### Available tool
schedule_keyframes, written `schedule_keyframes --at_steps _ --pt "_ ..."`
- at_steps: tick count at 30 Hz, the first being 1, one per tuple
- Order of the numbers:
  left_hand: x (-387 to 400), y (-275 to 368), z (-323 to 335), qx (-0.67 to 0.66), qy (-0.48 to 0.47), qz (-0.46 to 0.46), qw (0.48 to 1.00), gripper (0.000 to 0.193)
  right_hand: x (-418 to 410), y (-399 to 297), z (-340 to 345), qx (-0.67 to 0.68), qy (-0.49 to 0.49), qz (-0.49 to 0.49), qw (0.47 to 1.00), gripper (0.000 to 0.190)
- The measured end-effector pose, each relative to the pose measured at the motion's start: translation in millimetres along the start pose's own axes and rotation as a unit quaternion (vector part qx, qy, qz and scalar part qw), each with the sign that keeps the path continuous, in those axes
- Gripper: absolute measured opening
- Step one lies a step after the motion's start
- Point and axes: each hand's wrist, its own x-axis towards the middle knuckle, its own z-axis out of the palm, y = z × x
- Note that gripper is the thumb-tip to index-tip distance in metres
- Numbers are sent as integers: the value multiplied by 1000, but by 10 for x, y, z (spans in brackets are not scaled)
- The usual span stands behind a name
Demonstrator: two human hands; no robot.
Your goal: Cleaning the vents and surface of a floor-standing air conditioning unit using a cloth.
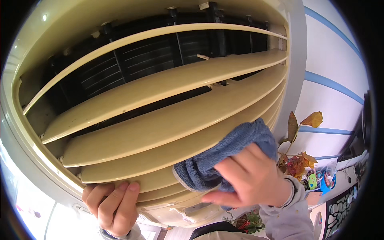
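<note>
In front of me is the air outlet of what looks like a floor-standing air conditioner, with several yellowed plastic louver slats (168, 129) across it. My right hand (252, 177) grips a bunched blue terry cloth (231, 150) and presses it against the lower slats on the right. Part of the cloth hides the slats beneath it. At the lower left, my left hand (115, 207) has its fingers curled over the edge of a lower slat (156, 180). Its thumb is hidden.
Behind the slats lies a dark inner grille (144, 60) with upright bars. A grey casing edge (295, 60) borders the outlet. To the right are a plant with dry yellow leaves (312, 120), a blue container (328, 183) and a striped wall (333, 54). A green plant (249, 220) stands below.
</note>
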Motion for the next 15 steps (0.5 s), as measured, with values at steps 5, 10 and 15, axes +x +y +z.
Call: schedule_keyframes --at_steps 5,10,15 --pt "-48 -56 -4 8 8 16 1000 26 -222 424 -237 -8 -45 28 999 51" --pt "-58 -47 2 3 16 7 1000 25 -235 601 -261 -30 -31 51 998 54" --pt "18 -38 17 -53 3 20 998 27 -61 409 -213 -14 -31 94 995 64"
